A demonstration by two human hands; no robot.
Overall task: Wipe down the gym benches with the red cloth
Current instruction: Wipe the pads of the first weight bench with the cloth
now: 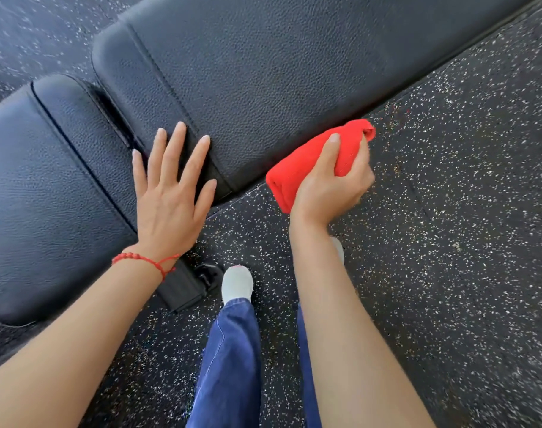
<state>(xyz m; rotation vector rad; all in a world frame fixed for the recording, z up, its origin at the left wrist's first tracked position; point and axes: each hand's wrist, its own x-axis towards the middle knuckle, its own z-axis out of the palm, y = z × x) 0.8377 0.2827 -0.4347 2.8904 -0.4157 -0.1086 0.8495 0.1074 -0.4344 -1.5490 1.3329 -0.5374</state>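
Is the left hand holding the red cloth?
No, the left hand lies open on the bench; the right hand holds the red cloth.

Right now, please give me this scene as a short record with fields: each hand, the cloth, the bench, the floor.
left hand: left hand open, flat over the gap between the two pads
right hand: right hand closed around the cloth
cloth: red cloth rolled up, at the near edge of the long pad
bench: black bench, two padded parts with a gap between
floor: speckled dark floor
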